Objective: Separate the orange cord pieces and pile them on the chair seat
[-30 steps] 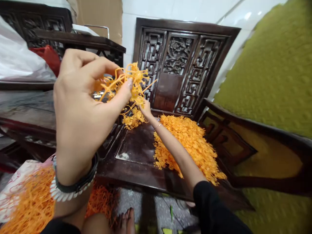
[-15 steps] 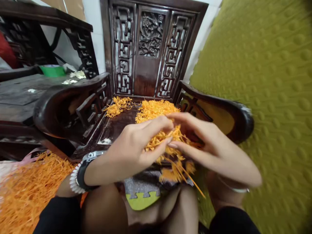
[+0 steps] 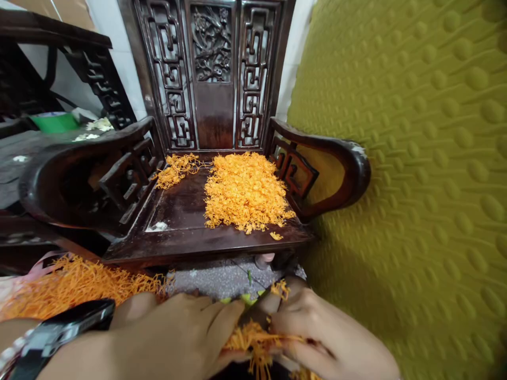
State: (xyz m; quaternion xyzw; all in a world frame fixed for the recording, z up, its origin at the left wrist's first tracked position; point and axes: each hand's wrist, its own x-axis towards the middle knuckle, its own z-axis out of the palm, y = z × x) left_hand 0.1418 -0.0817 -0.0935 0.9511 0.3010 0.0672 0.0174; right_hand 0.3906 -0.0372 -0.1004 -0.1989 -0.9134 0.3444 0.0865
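Note:
My left hand [image 3: 178,332] and my right hand [image 3: 328,338] meet at the bottom edge of the head view, both pinching a small bunch of orange plastic strands [image 3: 257,343] between their fingertips. A dark watch and a white beaded band sit on my left wrist. Ahead, a dark carved wooden chair [image 3: 178,232] carries a large pile of orange pieces [image 3: 245,192] on its seat and a smaller clump [image 3: 176,169] at the back left.
A heap of loose orange strands [image 3: 75,287] lies at the lower left. A yellow-green quilted surface [image 3: 415,174] fills the right side. A dark table [image 3: 24,153] with a green roll [image 3: 55,122] stands at the left. Grey floor shows under the chair.
My hands have dropped from chest height to the bottom of the view, still holding the orange bunch. The view has tilted, so the chair seat and its pile now show in full.

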